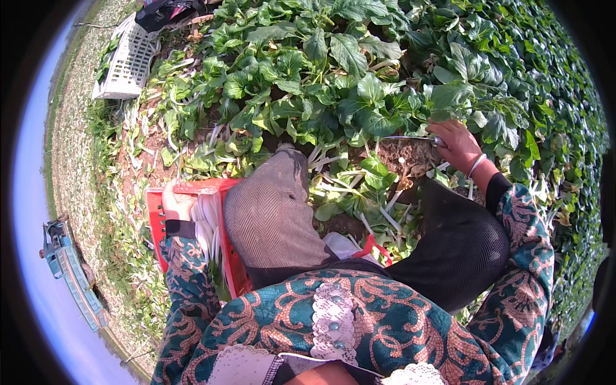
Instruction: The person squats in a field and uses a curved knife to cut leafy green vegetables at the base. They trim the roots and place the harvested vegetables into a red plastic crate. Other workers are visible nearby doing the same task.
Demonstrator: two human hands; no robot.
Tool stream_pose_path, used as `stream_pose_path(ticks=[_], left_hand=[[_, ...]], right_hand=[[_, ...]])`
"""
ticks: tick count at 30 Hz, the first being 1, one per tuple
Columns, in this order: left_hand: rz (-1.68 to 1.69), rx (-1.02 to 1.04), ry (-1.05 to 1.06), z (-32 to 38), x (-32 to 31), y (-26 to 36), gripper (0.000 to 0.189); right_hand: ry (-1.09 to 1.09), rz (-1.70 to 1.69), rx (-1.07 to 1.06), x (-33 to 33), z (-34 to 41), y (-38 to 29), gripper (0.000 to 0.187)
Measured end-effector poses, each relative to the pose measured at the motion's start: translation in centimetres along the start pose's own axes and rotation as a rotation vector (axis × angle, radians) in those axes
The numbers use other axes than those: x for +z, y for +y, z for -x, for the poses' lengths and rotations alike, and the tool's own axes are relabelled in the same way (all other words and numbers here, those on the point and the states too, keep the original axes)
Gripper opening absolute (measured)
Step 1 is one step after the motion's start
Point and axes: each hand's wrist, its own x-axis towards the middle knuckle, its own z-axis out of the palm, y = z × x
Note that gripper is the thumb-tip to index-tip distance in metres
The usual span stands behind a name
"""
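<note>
My right hand [452, 142] is closed around the handle of a knife, at the edge of the standing leafy greens. The thin metal blade [406, 138] points left, just above bare soil and beside the plants' bases. At my left side, my left hand [177, 203] grips the far end of a red plastic crate [233, 260]; its fingertips are partly hidden at the rim. Inside the crate lie pale-stemmed greens [207, 219], stems toward the far end. Cut greens [378, 168] with white stems lie on the ground between my knees.
A white plastic crate [129, 62] holding greens stands at far left, with a dark bag [168, 14] beside it. Dense leafy plants [500, 62] fill the front and right. Loose leaves [139, 125] litter the left ground. A blue truck [72, 274] stands beyond.
</note>
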Motion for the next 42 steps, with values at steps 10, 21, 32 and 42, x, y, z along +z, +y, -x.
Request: stream_pose_path(ticks=[10, 21, 32, 42], left_hand=[[-0.827, 0.767, -0.06, -0.2, 22.3, 6.5, 0.064], [-0.244, 0.248, -1.043, -10.0, 48.7, -1.9, 0.048], [0.056, 0.048, -0.255, -5.3, 33.5, -4.2, 0.045], [0.243, 0.682, -0.45, 10.7, 28.1, 15.2, 0.046]], right_hand=[[-0.324, 0.431, 0.489, 3.4, 1.7, 4.6, 0.021], [-0.418, -0.607, 0.923, 9.0, 10.3, 5.3, 0.032], [-0.168, -0.491, 0.856, 11.9, 11.2, 4.8, 0.034], [-0.211, -0.575, 0.952, 12.6, 11.3, 5.1, 0.034]])
